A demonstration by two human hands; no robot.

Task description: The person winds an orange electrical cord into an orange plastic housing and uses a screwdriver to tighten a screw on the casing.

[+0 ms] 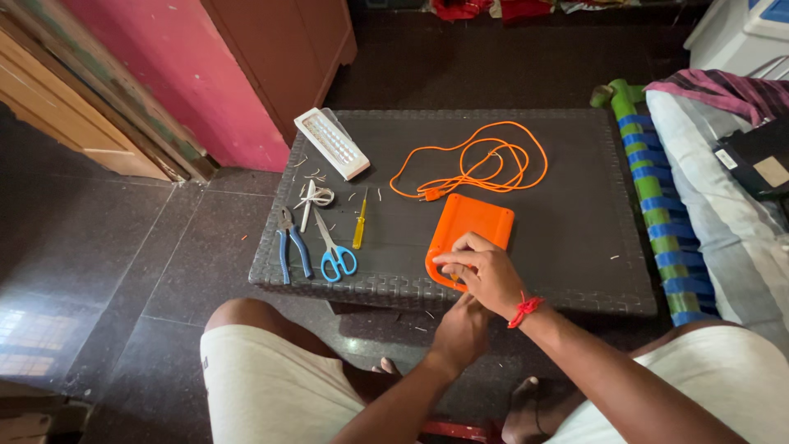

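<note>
Fingers of the right hand (485,271) curl over the near end of an orange plastic casing (468,238), pressing on its handle-shaped edge, so this grip is closed on the casing. Its wrist wears a red thread band (524,309). Just below it, the left hand (460,329) sits at the front rim of the bench (575,238), partly hidden under the right; whether its grip holds anything I cannot tell.

That casing lies flat near the front middle of the dark woven-pattern bench. Beyond it an orange power cord (485,164) lies in loose loops, its plug end just beside the casing's far corner. At the far left corner rests a white rectangular lamp panel (333,142) with a grid of small dots on its face, lying at an angle. Nearer the front left lie blue-handled pliers (289,245), blue-handled scissors (335,253), and a yellow-handled screwdriver (359,224), side by side but apart. A small bundle of white wire (314,197) sits above the pliers, with scattered wire scraps around it.

To the right stands a cot with green and blue webbing (653,197), carrying white bedding and a dark flat object bearing a pale square label (771,171). A pink wall (189,74) and brown wooden cupboard (288,49) stand behind the bench.
</note>
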